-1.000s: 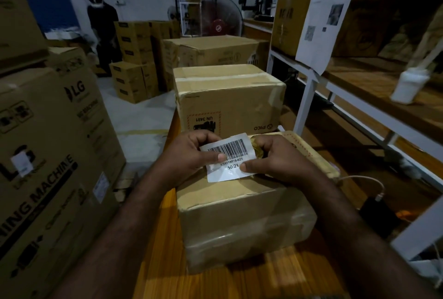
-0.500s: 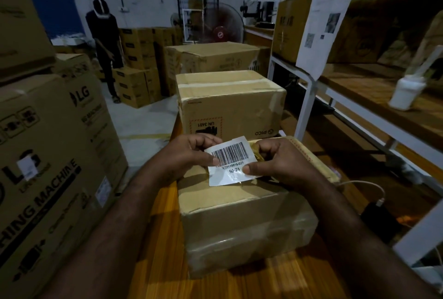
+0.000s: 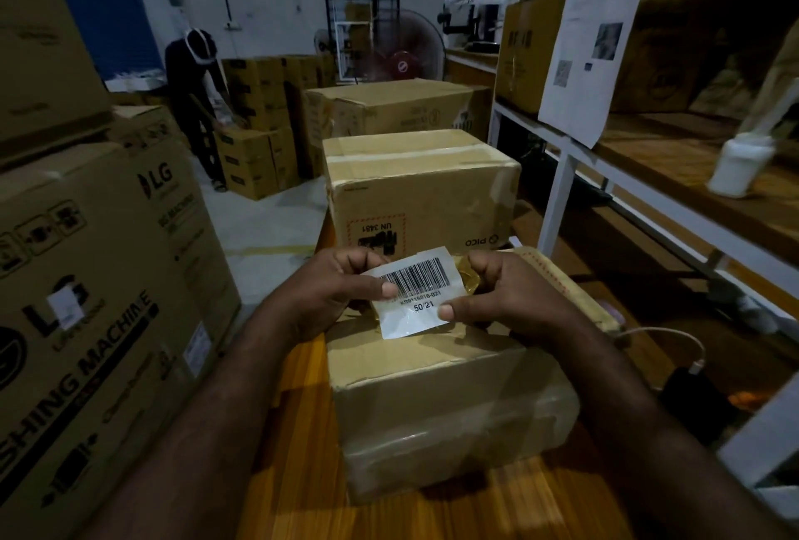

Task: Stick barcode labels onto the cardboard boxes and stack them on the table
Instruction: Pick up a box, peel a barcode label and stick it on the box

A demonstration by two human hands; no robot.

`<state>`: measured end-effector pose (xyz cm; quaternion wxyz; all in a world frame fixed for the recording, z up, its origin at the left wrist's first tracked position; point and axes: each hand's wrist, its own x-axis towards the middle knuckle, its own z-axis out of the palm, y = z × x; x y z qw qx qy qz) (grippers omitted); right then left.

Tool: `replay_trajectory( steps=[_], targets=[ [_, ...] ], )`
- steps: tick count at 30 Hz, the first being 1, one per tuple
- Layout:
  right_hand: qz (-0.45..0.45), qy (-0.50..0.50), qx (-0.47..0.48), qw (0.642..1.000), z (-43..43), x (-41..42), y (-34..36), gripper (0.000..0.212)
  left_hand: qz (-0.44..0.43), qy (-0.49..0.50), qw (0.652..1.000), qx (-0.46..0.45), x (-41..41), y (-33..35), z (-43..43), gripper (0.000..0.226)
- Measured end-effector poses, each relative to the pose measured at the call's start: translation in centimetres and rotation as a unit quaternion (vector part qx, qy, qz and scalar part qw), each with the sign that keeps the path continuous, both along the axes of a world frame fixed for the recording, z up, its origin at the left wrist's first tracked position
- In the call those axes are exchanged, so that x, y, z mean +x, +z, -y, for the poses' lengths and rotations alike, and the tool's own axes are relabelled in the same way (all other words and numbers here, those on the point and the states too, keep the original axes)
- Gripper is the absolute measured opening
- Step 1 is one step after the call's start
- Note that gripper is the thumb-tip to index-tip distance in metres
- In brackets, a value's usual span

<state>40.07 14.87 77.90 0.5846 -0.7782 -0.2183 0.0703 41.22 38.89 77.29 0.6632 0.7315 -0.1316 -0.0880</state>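
We pinch the label (image 3: 415, 293) with left hand (image 3: 341, 288) and right hand (image 3: 497, 297); peel backing evenly, then press flat onto the near box (image 3: 432, 401).

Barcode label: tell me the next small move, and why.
Probably lower the barcode label onto the top of the nearest cardboard box and press it flat. The left hand and right hand both pinch it above that box, and the crumpled yellowish backing looks peeled off.

A red fan (image 3: 404, 63) stands at the back. A white bottle (image 3: 739, 167) sits on the wooden shelf (image 3: 666, 159), near a printed sheet (image 3: 592, 33).
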Motion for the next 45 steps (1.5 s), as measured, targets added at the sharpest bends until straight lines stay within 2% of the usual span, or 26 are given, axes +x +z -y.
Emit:
replay_trajectory(
  steps=[4,7,10,12,15,18,21,23,25,28,30,32,36,40,45],
  targets=[
    [-0.005,-0.002,0.002,1.000,0.0,-0.3,0.0,0.025,-0.005,0.001,1.000,-0.012,-0.1,0.1,0.1,0.031],
    [0.010,-0.008,0.008,1.000,0.0,-0.5,0.1,0.017,0.006,0.008,1.000,-0.012,-0.4,0.3,0.3,0.030],
    [0.005,-0.034,0.081,0.996,0.3,-0.3,0.0,0.024,0.009,0.005,0.999,-0.038,-0.6,0.4,0.5,0.041],
    [-0.008,-0.036,0.121,0.992,0.4,-0.2,-0.1,0.023,0.004,0.000,1.000,-0.025,-0.8,0.5,0.8,0.047],
    [0.002,-0.038,0.104,0.994,0.3,-0.1,-0.4,0.012,-0.002,0.028,1.000,0.006,-0.7,0.5,1.1,0.035],
    [0.006,-0.070,0.115,0.991,0.0,0.5,-0.8,0.032,-0.014,0.105,0.993,-0.055,-0.7,0.7,1.8,0.022],
    [0.020,-0.139,0.122,0.983,-0.4,0.8,-1.0,0.041,0.001,0.184,0.978,-0.094,-0.1,1.0,3.2,0.019],
    [0.047,-0.185,0.066,0.979,-0.7,0.6,-1.3,0.037,0.011,0.223,0.967,-0.120,0.3,1.1,4.1,0.015],
    [0.106,-0.211,-0.100,0.966,-0.9,-0.1,-1.1,0.034,0.040,0.268,0.957,-0.099,0.9,0.8,4.6,0.014],
    [0.186,-0.132,-0.357,0.906,-2.5,-2.8,-0.8,0.039,0.074,0.312,0.947,-0.034,1.6,0.4,5.0,0.011],
    [0.210,-0.073,-0.439,0.871,-4.0,-4.9,-1.2,0.058,0.076,0.312,0.947,-0.017,2.0,0.1,5.1,0.009],
    [0.204,-0.054,-0.453,0.866,-5.0,-6.1,-1.4,0.067,0.076,0.302,0.950,0.003,2.1,-0.1,5.2,0.011],
    [0.165,-0.029,-0.450,0.877,-5.7,-3.8,-0.7,0.061,0.055,0.262,0.963,-0.001,2.7,-0.2,5.4,0.014],
    [0.162,-0.024,-0.489,0.857,-7.1,-0.6,-1.6,0.066,0.075,0.261,0.961,0.044,2.5,-0.3,5.8,0.019],
    [0.244,-0.027,-0.430,0.869,-5.1,-5.3,-1.5,0.052,0.114,0.311,0.935,0.125,2.5,-0.8,6.4,0.020]
  ],
)
